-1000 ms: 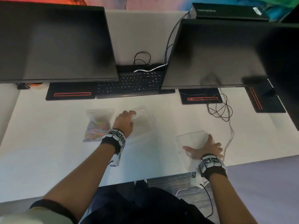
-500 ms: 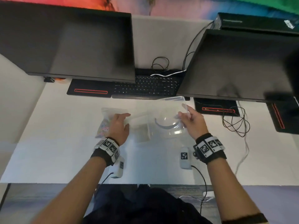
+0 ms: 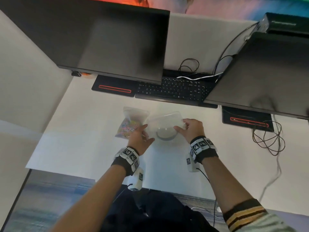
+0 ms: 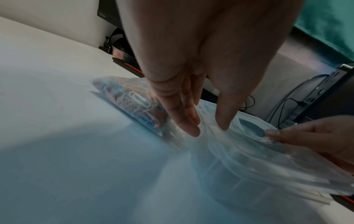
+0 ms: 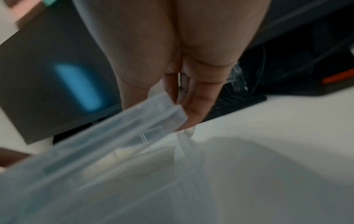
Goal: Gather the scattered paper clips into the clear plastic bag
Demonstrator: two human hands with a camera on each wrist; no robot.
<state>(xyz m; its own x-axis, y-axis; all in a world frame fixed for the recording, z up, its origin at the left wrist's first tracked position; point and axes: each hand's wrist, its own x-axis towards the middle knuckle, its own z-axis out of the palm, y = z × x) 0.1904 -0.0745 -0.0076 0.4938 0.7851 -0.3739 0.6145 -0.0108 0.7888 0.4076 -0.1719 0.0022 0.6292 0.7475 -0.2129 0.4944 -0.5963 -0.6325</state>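
You have the clear bag (image 3: 164, 120) between both hands.
Your right hand (image 3: 192, 129) pinches its right edge, fingers clamped on it; your left hand (image 3: 139, 139) touches the left edge, fingers straight. The clips (image 3: 127, 127) sit in another bag (image 3: 135, 113) just left, on the surface (image 3: 80, 148).

White desk (image 3: 80, 148) had a dark left monitor (image 3: 100, 39), right monitor (image 3: 259, 72), black keyboard (image 3: 175, 89) tucked between, cables (image 3: 267, 141) tangled off right.
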